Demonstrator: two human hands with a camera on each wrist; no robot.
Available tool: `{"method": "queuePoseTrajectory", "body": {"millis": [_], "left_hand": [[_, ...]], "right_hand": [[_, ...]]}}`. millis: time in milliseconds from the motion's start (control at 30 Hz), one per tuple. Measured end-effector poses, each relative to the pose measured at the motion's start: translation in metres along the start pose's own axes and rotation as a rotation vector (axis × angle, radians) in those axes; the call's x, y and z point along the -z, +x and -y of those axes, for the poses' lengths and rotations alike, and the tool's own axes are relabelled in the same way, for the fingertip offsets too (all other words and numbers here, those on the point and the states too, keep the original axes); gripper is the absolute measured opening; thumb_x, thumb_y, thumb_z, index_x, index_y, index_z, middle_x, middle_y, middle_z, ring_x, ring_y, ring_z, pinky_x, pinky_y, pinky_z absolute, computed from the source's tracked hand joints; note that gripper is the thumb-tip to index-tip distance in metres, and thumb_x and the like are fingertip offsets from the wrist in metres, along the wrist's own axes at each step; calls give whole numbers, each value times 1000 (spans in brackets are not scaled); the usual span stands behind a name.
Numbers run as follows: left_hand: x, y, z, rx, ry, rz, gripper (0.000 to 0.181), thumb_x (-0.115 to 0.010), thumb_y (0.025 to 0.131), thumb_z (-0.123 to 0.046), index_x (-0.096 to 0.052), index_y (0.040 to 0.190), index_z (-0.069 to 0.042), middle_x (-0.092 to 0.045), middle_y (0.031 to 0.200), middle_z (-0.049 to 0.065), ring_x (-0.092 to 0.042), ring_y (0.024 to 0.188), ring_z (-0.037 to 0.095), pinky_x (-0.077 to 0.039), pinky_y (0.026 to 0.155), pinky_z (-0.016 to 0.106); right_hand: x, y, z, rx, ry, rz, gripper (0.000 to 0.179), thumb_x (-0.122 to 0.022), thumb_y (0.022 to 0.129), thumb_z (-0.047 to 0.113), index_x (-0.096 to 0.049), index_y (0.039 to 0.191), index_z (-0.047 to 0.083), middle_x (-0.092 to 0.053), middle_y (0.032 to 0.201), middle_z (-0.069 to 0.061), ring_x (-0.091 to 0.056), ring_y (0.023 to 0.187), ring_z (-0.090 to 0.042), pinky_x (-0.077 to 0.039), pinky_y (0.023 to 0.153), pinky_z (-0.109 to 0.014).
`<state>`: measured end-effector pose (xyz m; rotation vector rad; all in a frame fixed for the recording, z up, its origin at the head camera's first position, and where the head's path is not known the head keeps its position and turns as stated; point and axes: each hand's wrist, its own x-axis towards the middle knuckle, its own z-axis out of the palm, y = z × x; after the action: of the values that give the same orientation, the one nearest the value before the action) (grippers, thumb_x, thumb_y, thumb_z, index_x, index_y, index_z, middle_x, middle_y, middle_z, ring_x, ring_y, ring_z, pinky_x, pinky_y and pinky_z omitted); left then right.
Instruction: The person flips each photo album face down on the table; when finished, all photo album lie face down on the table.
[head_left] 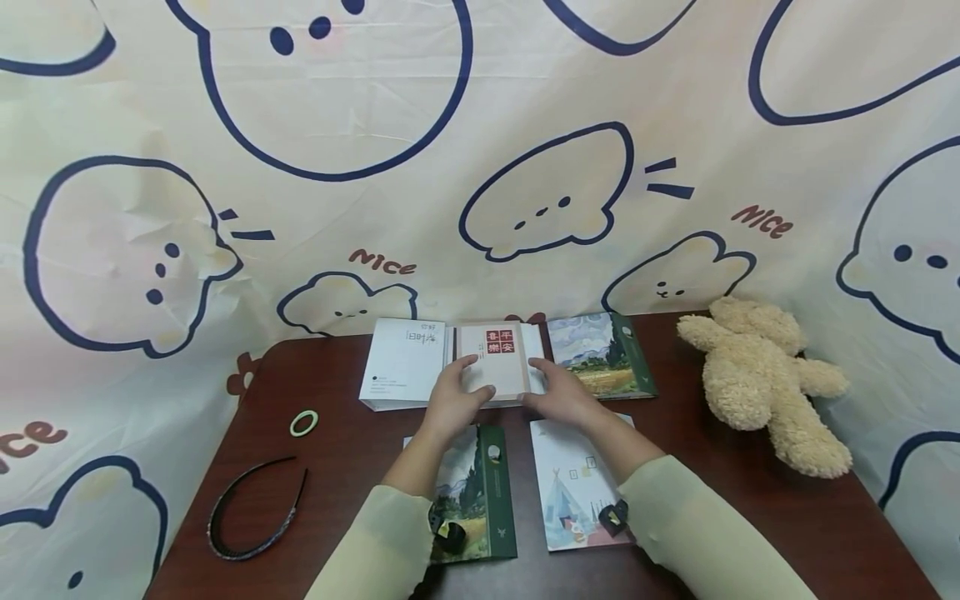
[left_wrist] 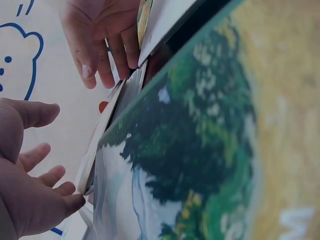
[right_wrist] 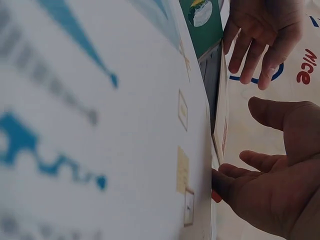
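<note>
In the head view a cream book (head_left: 491,371) with red square characters lies at the back middle of the table, on a larger white one (head_left: 534,379). My left hand (head_left: 453,400) is at its left side, fingertips right at the edge and thumb over the cover. At the right side is my right hand (head_left: 562,393), its fingertips close to the edge. Both wrist views show the fingers loosely extended: the left hand (left_wrist: 35,175) with thumb spread, the right hand (right_wrist: 275,175) likewise. Palms face each other across the book.
A white album (head_left: 405,362) stands left, a painted landscape book (head_left: 596,354) right. Nearer lie a green-spined landscape book (head_left: 498,492) and a tent-picture booklet (head_left: 573,500). A teddy bear (head_left: 765,383) lies right; a green ring (head_left: 303,423) and black headband (head_left: 251,553) lie left.
</note>
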<state>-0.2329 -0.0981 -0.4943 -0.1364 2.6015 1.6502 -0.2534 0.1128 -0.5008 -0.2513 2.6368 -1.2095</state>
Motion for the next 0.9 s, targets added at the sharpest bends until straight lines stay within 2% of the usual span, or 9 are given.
{"method": "queuePoseTrajectory", "body": {"millis": [200,400,633,900], "left_hand": [[3,1,6,2,-40,-5,74,-77,89,-18,-45,154,-6,-36,162,23,-31,152,41,-28,121,56],[4,4,11,38,-62,-2,79,-77,89,-18,-39,157,-4,-36,161,27,-32,150,44,-31,119,57],[5,6,15,50,-58,3,82,-77,89,-19,-36,159,-3,-33,163,26,-32,151,43,-33,119,54],[5,8,16,86,-60,14,86,-76,91,-20,-29,161,-3,-30,165,24,-31,152,40,-28,122,54]], "right_hand": [[-3,1,3,-6,6,14,76,-75,93,26,-41,156,2,-48,154,-26,-45,141,-46,-39,113,-60],[-6,2,5,-17,-14,26,78,-75,93,28,-40,157,2,-46,155,-25,-44,142,-45,-38,115,-59],[-6,4,4,-32,-30,39,78,-74,94,30,-39,158,2,-46,155,-25,-44,143,-45,-38,115,-59],[-6,4,8,-51,-29,55,76,-74,95,31,-41,158,4,-47,155,-24,-43,143,-44,-38,114,-59]]}}
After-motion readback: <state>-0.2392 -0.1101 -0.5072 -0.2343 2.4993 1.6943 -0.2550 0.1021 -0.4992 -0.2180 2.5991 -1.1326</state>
